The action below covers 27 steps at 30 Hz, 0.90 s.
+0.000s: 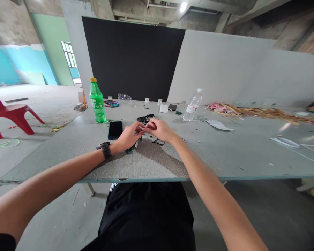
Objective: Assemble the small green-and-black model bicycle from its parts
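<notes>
My left hand [131, 135] and my right hand [159, 128] meet fingertip to fingertip above the table [214, 157]. Both are pinched closed; whatever sits between the fingers is too small to make out. Under my left hand lies a dark green piece [131, 150], partly hidden by the fingers. A pile of black parts [146, 118] is just beyond my hands, and a thin black part [158, 142] rests below my right hand. Left of my left hand a dark phone [115, 130] lies flat.
A green bottle [97, 101] stands at the back left, a clear bottle [193, 105] at the back right. Behind them are a white case [163, 108] and a black case [172, 107]. Paper [218, 125] and brown strips [261, 113] lie to the right.
</notes>
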### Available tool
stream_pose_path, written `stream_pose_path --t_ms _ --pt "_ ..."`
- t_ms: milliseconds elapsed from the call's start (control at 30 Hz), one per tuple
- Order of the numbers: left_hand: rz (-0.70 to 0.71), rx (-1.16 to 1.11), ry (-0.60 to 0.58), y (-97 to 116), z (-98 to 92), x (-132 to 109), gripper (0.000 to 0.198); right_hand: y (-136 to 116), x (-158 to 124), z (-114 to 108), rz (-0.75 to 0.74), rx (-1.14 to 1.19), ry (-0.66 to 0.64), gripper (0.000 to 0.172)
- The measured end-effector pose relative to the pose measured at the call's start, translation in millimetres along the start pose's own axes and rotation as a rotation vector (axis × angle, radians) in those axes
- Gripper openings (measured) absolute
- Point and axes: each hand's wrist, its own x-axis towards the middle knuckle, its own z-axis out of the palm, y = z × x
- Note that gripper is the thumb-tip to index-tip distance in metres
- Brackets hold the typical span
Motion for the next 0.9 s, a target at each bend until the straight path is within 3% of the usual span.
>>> stream_pose_path --t_ms 300,567,900 --pt "0.083 0.036 0.083 -4.6 1.6 2.1 0.021 15.4 4.1 2.1 0.006 0.060 0.057 0.046" --pt "0.076 -0.069 0.046 -10.5 3.4 4.2 0.023 13.7 2.8 3.4 -0.030 0.187 0.045 0.041" --pt "0.035 -0.017 0.025 -5.9 0.5 2.6 0.022 8.1 3.0 2.2 0.023 0.042 0.039 0.038"
